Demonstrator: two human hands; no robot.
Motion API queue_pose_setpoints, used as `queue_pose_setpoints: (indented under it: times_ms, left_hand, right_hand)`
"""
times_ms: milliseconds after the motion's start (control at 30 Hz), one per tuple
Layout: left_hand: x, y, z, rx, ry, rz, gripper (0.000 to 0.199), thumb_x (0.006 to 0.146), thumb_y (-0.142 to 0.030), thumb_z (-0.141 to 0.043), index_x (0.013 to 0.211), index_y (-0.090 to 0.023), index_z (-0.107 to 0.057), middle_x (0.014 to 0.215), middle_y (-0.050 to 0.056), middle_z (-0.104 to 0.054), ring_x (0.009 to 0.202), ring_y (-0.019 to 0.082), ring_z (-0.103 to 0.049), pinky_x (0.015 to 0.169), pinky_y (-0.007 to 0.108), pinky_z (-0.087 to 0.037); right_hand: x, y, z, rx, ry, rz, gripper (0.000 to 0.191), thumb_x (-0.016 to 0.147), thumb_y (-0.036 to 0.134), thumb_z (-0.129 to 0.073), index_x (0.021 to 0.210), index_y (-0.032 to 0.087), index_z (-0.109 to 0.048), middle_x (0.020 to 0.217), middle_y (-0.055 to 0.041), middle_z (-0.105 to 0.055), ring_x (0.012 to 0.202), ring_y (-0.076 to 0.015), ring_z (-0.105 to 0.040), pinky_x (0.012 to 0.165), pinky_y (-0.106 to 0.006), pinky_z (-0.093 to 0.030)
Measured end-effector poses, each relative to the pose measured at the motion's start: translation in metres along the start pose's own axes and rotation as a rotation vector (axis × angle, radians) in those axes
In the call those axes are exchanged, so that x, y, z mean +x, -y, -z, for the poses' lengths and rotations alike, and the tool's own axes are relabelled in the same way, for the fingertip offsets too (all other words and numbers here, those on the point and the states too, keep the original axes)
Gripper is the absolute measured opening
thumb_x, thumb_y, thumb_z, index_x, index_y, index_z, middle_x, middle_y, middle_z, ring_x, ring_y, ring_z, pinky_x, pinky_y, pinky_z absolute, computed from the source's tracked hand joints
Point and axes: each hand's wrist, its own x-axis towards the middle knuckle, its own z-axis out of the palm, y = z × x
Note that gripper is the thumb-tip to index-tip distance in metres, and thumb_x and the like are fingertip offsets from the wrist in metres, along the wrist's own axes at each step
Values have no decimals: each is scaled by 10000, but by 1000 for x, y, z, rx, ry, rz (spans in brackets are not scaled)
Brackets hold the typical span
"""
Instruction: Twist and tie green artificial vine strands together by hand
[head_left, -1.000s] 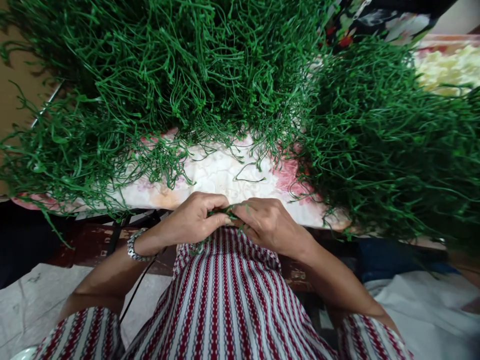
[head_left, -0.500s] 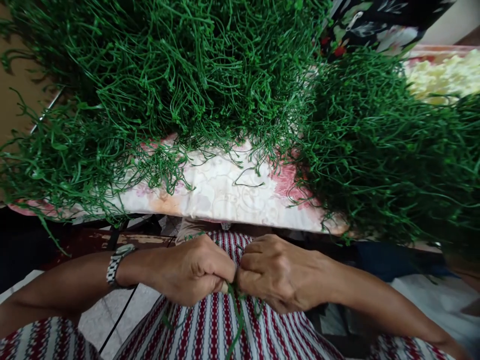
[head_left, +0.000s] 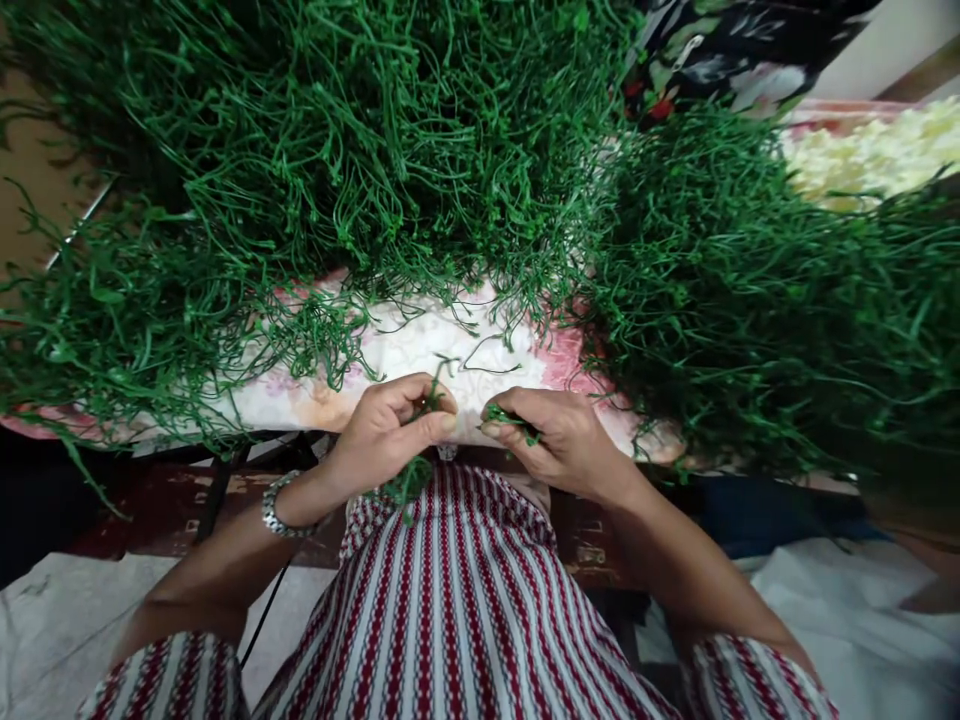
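Thin green stems are pinched in my left hand, some curling up past the fingers and a looped bunch hanging below the palm. My right hand, a short gap away, grips a small tuft of green stems between thumb and fingers. Both hands are over the front edge of a floral cloth. Beyond them lies a large heap of green stems, with another heap on the right and a smaller pile on the left.
Pale yellow pieces lie at the upper right, beside a black floral fabric. A thin metal rod sticks out at the left. White sheeting is at the lower right, and a brown wooden surface shows below the cloth's edge.
Both hands have risen from the lap to the cloth's edge and moved apart. Stems that hung between the touching fists now show separately in each hand.
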Motion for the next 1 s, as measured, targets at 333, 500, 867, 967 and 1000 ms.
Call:
queue_pose_setpoints:
  times_ms: [333,500,867,967,1000]
  left_hand:
    - [4,22,-17,257,-161,-282,55,754,-114,-546,729,-147,-583,684,-7,-539,659,92,-515,615,195,-410]
    - [3,25,-16,379,-171,-407,152,716,-27,-498,728,-149,-590,693,1,-544,667,100,-522,641,217,-414]
    - [3,23,-13,127,31,-154,61,767,-199,-607,765,-139,-614,687,-12,-564,637,82,-500,597,190,-387]
    - [4,24,-13,140,65,-133,71,768,-193,-606,730,-133,-616,660,-15,-568,633,80,-505,609,188,-387]
    - [5,23,-11,171,89,-127,80,770,-189,-598,715,-132,-612,652,-15,-569,631,82,-504,610,190,-386]
  right_hand:
    - [-6,-1,-22,64,90,-91,47,852,166,-448,866,145,-488,658,-1,-546,552,-84,-479,524,-188,-335]
    - [-5,-4,-23,214,107,-166,220,821,81,-402,976,135,-549,831,-41,-641,669,-92,-582,632,-184,-422]
    - [-10,-12,-38,190,-56,-95,162,868,206,-417,942,129,-539,748,-47,-612,630,-101,-565,592,-195,-406]
    - [-12,-12,-40,167,-38,-89,122,850,183,-418,897,138,-521,669,-12,-556,577,-91,-512,561,-190,-367]
    - [-12,-11,-40,163,-25,-90,104,841,171,-419,870,143,-515,641,2,-529,555,-85,-487,546,-187,-347]
